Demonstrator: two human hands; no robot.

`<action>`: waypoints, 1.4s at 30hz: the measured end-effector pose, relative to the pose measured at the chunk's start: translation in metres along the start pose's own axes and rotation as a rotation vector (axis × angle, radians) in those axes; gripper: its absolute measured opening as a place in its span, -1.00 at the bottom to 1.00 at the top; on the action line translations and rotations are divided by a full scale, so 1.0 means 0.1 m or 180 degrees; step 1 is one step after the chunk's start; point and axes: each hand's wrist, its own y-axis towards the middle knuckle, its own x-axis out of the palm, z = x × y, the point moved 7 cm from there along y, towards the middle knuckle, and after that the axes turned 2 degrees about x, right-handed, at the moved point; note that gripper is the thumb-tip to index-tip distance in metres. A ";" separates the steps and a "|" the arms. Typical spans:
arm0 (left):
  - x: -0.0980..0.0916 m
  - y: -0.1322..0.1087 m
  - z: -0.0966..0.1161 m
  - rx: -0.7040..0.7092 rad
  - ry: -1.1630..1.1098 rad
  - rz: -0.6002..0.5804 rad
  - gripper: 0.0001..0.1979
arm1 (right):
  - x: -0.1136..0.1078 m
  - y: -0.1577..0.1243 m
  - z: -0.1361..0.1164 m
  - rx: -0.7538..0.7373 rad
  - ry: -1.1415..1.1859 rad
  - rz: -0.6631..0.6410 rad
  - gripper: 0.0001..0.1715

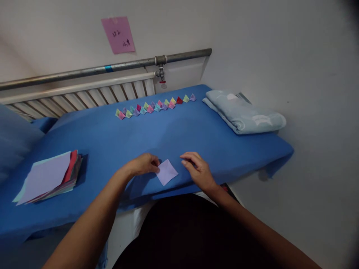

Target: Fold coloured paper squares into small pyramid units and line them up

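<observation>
A small folded lilac paper square (pixel 167 171) lies near the front edge of the blue sheet (pixel 117 138). My left hand (pixel 143 164) pinches its left corner with curled fingers. My right hand (pixel 198 169) rests on the sheet just right of the paper, fingers bent and slightly apart, holding nothing. A stack of coloured paper sheets (pixel 49 177) with a lilac one on top lies at the left. A row of several small folded paper shapes (pixel 155 106) in mixed colours runs along the far side.
A folded light-blue blanket (pixel 243 114) lies at the far right. Behind the bed run a metal pipe (pixel 106 69) with a valve and a white slatted rail. A pink note (pixel 118 34) is stuck on the wall. A blue pillow (pixel 17 138) sits left.
</observation>
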 end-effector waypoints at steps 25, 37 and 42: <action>0.30 -0.35 0.27 0.0489 -0.2796 0.1504 -0.74 | 0.24 0.01 -0.06 0.1439 0.0769 -0.0355 -0.81; 0.21 -0.31 0.24 0.0298 -0.1836 0.0953 -0.71 | 0.30 -0.01 -0.04 0.1310 0.0503 -0.0860 -0.84; 0.12 -0.29 0.20 0.0490 -0.1387 0.1151 -0.76 | 0.32 0.06 -0.09 0.0726 -0.0011 -0.0878 -0.78</action>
